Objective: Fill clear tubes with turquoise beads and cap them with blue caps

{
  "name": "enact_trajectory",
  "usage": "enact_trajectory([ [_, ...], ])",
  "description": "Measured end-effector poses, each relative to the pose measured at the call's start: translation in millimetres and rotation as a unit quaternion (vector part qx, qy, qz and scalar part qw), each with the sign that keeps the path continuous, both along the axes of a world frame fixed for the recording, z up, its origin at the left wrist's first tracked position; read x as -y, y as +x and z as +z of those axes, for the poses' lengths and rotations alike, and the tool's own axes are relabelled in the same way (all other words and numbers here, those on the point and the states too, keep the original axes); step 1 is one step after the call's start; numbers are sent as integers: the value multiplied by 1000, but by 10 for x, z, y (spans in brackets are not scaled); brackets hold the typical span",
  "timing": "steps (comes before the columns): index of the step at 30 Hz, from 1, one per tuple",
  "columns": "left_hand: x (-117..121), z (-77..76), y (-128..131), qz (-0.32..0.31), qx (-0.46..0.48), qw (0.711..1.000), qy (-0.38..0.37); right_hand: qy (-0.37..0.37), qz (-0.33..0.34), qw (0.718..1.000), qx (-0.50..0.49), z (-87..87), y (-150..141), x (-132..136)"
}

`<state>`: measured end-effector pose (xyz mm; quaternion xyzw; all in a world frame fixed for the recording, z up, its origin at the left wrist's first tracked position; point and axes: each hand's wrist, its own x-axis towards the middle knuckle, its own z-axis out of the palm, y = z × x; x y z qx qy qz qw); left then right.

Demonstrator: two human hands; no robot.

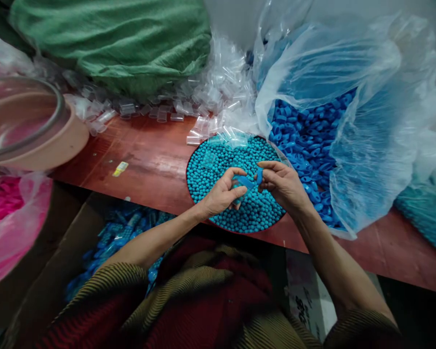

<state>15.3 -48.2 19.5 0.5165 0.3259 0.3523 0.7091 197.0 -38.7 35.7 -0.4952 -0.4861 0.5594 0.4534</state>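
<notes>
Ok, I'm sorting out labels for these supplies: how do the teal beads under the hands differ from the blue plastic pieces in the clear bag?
The teal beads are round, while the blue plastic pieces are elongated. The beads look greener; the pieces are a deeper blue. Each bead is smaller than each piece. The beads form a round spread, whereas the pieces are heaped in a clear plastic bag. Both lie loose in large numbers.

Your one view looks from your head; it faces forward and down, over your patterned clothing (210,310), onto the bench (148,145); your left grip (223,194) and right grip (285,186) sit near mid-frame, close in; the green cloth (112,43) lies farther off.
</notes>
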Motion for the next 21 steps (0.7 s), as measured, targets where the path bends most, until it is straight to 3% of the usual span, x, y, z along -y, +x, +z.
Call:
enact_trajectory([
  [4, 12, -29, -3, 28, -11, 1000, -1, 11, 5, 1000, 13, 27, -66, 36],
  [9, -4, -20, 11, 48, -23, 998, 19, -34, 48, 998, 23, 46, -85, 94],
  [17, 38, 27, 91, 62, -8, 997, 54, -82, -32, 985, -148, -57, -324, 182],
  [21, 44, 48, 104, 53, 29, 989, 136, -153, -6, 962, -224, -14, -331, 180],
])
